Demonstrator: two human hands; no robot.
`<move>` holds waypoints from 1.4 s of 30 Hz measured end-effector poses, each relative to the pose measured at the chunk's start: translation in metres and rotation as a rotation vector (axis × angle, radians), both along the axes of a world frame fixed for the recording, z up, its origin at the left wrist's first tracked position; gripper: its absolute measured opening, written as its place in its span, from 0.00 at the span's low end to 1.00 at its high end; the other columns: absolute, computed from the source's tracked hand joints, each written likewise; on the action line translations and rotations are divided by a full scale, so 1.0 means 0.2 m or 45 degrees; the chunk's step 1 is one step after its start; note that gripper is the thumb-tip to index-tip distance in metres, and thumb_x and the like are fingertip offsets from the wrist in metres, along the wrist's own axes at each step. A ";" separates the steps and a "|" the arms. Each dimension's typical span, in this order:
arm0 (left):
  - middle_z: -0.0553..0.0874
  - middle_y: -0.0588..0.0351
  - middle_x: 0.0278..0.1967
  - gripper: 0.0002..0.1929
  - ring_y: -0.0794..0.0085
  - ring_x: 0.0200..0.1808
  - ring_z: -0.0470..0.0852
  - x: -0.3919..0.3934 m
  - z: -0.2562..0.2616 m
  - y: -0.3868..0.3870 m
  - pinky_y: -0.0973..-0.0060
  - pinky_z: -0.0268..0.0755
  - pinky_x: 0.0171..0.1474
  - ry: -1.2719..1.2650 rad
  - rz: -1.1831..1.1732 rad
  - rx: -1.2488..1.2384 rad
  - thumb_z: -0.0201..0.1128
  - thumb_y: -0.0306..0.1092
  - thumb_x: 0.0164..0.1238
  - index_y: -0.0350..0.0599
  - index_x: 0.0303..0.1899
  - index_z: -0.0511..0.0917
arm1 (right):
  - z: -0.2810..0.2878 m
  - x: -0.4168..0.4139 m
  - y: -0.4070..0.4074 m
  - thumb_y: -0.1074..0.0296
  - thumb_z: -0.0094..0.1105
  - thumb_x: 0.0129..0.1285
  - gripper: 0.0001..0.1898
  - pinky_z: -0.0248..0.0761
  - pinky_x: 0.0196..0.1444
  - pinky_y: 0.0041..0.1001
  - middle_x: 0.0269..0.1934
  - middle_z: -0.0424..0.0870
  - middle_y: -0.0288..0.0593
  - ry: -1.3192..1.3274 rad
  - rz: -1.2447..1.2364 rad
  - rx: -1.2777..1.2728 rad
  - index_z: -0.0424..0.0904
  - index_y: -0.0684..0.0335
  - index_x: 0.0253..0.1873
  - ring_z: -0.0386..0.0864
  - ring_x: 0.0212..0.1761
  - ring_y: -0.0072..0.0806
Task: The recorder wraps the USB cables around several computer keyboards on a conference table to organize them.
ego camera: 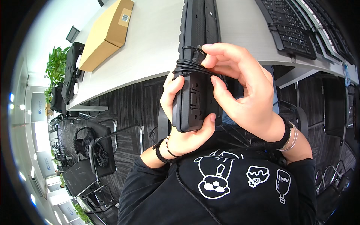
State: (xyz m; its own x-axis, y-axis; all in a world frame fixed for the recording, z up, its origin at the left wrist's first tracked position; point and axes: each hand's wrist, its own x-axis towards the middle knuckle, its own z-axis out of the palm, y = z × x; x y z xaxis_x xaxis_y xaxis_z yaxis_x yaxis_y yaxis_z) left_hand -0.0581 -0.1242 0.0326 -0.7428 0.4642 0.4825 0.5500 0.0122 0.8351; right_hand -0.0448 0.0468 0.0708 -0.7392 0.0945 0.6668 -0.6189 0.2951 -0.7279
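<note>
A black keyboard (194, 33) is held on edge before me, its underside with a folded foot (194, 98) partly facing up. Around its near part runs a black cable (191, 67) in several turns. My left hand (185, 137) grips the near end from below, thumb on one side and fingers on the other. Beside the coil is my right hand (247, 81), fingers curled and thumb apart from them. Its index and middle fingertips are at the cable's plug (199, 54); whether they pinch it is hidden.
A cardboard box (108, 36) lies on the pale table (154, 36) at the left, with a black bag (73, 70) beyond it. Several keyboards (292, 28) with cables lie at the right. Chairs (104, 146) stand on the dark carpet to my left.
</note>
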 end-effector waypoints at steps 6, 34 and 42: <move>0.58 0.41 0.65 0.47 0.55 0.69 0.61 -0.02 0.00 -0.01 0.60 0.56 0.69 0.023 0.008 0.004 0.62 0.17 0.47 0.44 0.70 0.46 | 0.01 0.02 -0.01 0.89 0.57 0.50 0.31 0.76 0.62 0.33 0.54 0.77 0.53 0.026 0.022 0.161 0.70 0.72 0.64 0.81 0.57 0.38; 0.51 0.26 0.72 0.48 0.26 0.72 0.55 0.01 0.10 0.20 0.38 0.56 0.68 0.584 -0.292 -0.210 0.74 0.19 0.43 0.60 0.66 0.56 | -0.02 0.32 0.27 0.45 0.63 0.66 0.52 0.47 0.77 0.41 0.76 0.46 0.53 -0.837 0.696 -0.403 0.35 0.68 0.77 0.45 0.80 0.40; 0.55 0.32 0.73 0.35 0.34 0.74 0.54 0.05 0.13 0.24 0.35 0.50 0.69 0.694 -0.302 -0.510 0.67 0.24 0.52 0.58 0.63 0.66 | -0.04 0.38 0.31 0.72 0.58 0.65 0.38 0.65 0.68 0.29 0.69 0.65 0.43 -1.065 0.649 -0.900 0.48 0.64 0.76 0.68 0.68 0.26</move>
